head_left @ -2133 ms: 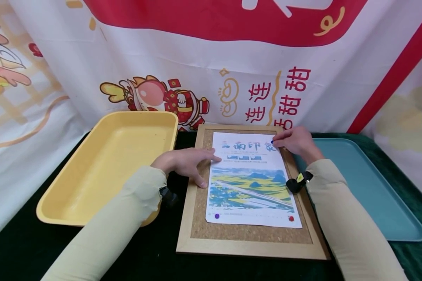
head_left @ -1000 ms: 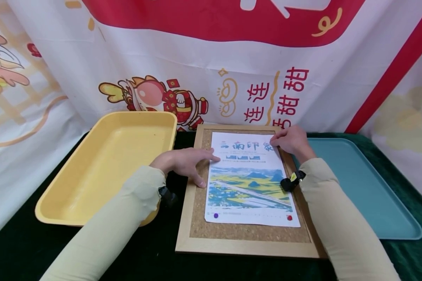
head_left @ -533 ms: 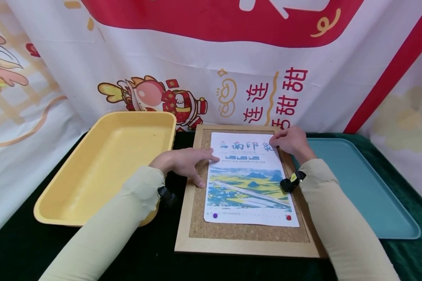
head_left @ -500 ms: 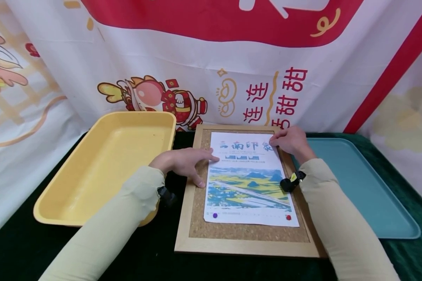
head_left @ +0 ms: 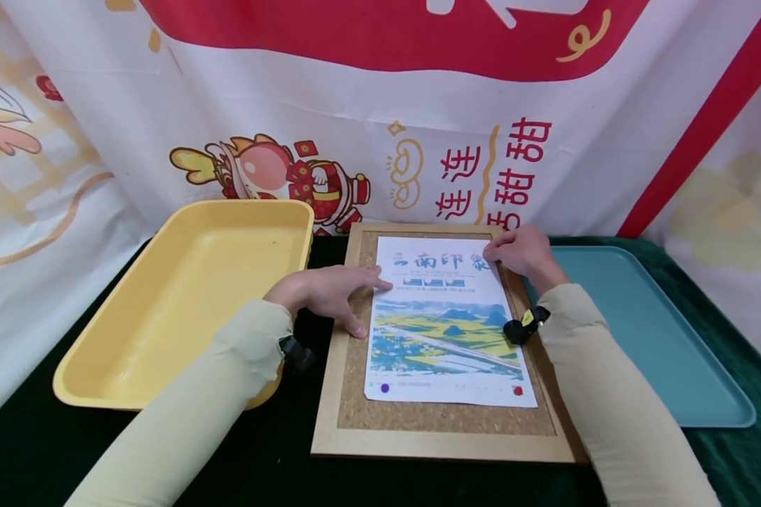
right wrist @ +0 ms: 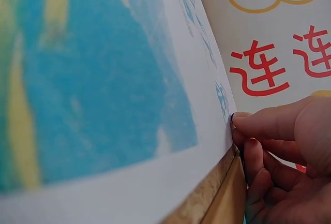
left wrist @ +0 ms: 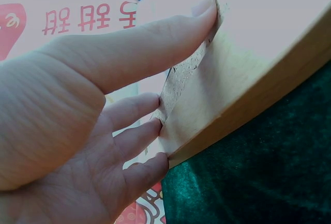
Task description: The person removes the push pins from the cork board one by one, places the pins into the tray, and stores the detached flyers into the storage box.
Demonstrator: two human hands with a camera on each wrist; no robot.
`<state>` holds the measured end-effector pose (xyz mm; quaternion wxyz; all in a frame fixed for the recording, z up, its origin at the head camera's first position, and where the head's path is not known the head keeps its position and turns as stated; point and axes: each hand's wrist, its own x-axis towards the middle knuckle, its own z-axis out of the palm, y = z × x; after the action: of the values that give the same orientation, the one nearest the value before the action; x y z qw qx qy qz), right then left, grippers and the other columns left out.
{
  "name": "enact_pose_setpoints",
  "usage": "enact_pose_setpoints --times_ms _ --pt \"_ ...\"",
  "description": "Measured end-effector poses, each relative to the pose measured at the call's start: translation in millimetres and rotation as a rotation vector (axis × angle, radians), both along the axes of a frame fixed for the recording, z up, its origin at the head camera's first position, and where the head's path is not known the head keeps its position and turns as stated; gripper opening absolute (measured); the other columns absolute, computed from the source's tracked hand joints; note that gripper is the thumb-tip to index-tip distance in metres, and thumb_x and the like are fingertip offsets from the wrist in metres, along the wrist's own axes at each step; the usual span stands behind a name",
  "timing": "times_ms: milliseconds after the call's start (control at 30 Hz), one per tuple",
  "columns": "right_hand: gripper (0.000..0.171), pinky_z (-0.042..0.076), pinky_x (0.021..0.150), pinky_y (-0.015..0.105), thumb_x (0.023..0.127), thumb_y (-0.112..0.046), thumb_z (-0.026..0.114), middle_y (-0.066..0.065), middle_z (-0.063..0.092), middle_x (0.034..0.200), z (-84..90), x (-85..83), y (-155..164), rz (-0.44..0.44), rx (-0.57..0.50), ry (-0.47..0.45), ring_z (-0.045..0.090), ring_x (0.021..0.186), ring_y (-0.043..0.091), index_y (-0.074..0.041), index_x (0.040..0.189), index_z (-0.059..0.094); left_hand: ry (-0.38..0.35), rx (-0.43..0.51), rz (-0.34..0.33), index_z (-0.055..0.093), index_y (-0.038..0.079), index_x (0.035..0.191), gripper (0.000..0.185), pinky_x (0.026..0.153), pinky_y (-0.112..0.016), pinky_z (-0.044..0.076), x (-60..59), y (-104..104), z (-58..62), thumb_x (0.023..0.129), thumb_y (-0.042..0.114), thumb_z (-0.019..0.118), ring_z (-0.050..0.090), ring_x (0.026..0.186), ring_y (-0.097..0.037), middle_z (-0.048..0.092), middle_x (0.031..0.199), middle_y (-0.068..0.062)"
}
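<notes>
A white printed poster [head_left: 444,289] with a landscape picture lies on a wood-framed cork board [head_left: 450,420]. A purple thumbtack [head_left: 385,388] sits at its lower left corner and a red thumbtack [head_left: 518,391] at its lower right. My left hand [head_left: 323,291] rests at the board's left side, fingers extended, with fingertips at the poster's edge and the thumb on the cork. At the poster's upper right corner my right hand [head_left: 521,252] pinches a dark blue thumbtack [right wrist: 234,116], mostly hidden under the thumb, pressed against the paper. Its other fingers curl by the frame edge.
A deep yellow tray [head_left: 184,303] stands left of the board, and a flat blue-green tray [head_left: 647,338] lies to the right, partly behind the right arm. Dark green cloth [head_left: 254,451] covers the table. A printed white banner [head_left: 355,98] hangs close behind.
My right hand has shifted slightly and its fingers now cover the blue thumbtack, which showed between them earlier in the head view. My left hand stays in place; the view has drifted a little.
</notes>
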<state>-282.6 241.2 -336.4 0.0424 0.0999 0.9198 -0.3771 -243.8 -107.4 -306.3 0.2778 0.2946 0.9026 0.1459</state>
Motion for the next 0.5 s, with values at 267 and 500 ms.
enact_pose_setpoints --times_ms 267,500 --pt "0.03 0.045 0.096 0.043 0.102 -0.029 0.073 0.018 0.058 0.141 -1.1 -0.3 0.5 -0.043 -0.06 -0.021 0.047 0.122 0.034 -0.009 0.123 0.077 -0.013 0.014 -0.001 0.04 0.027 0.165 0.086 0.136 -0.055 0.012 0.3 -1.9 0.8 0.092 0.031 0.085 0.005 0.169 -0.028 0.01 0.181 -0.004" --pt "0.035 0.045 0.101 0.046 0.103 -0.029 0.071 0.019 0.061 0.142 -3.6 0.1 6.3 -0.052 -0.138 -0.025 0.049 0.124 0.034 -0.007 0.13 0.074 -0.018 0.017 0.007 0.041 0.027 0.165 0.086 0.136 -0.052 0.012 1.3 -1.9 1.4 0.091 0.03 0.086 0.007 0.169 -0.026 0.012 0.181 -0.003"
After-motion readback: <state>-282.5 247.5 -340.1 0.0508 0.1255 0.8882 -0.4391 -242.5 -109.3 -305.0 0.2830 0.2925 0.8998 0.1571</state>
